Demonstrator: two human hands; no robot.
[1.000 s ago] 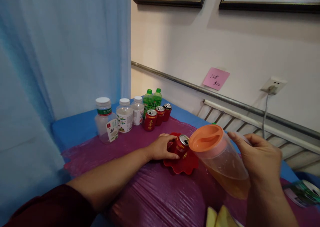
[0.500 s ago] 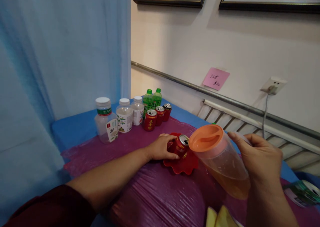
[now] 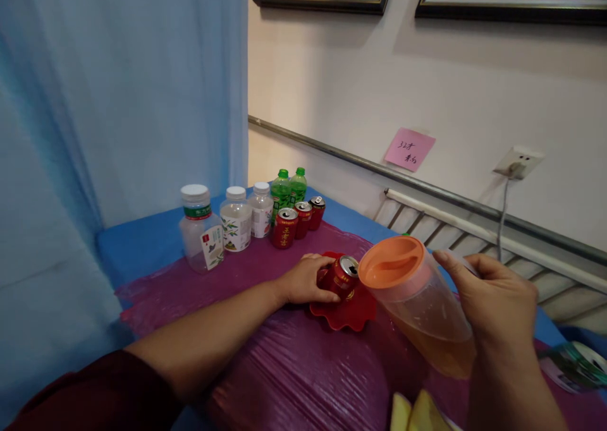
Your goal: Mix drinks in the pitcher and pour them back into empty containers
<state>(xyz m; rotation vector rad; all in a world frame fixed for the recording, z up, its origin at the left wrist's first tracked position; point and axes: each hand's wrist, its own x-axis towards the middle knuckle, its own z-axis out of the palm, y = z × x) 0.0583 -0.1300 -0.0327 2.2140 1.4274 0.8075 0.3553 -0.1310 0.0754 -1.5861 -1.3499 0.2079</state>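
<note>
My left hand [image 3: 308, 280] is wrapped round a red drink can [image 3: 342, 279], whose opened top tilts to the right. Under the can lies a red scalloped plate [image 3: 348, 320]. By its handle, my right hand [image 3: 497, 298] grips a clear plastic pitcher [image 3: 431, 330] with an orange lid [image 3: 392, 261]. The pitcher leans left, its lid close beside the can's top, and holds a pale brown liquid. Whether liquid is running from the spout I cannot tell.
Behind the left hand stand several red cans [image 3: 284, 230], green bottles [image 3: 281, 191] and white-capped jars [image 3: 203, 235] on purple plastic sheeting [image 3: 303, 368]. Yellow pieces [image 3: 420, 412] lie at the bottom edge, a green can [image 3: 576, 366] at the right. A radiator [image 3: 559, 292] borders the table.
Almost nothing differs. Both hands, the can and the tilted pitcher stay where they were, apart from a very slight shift of the right hand.
</note>
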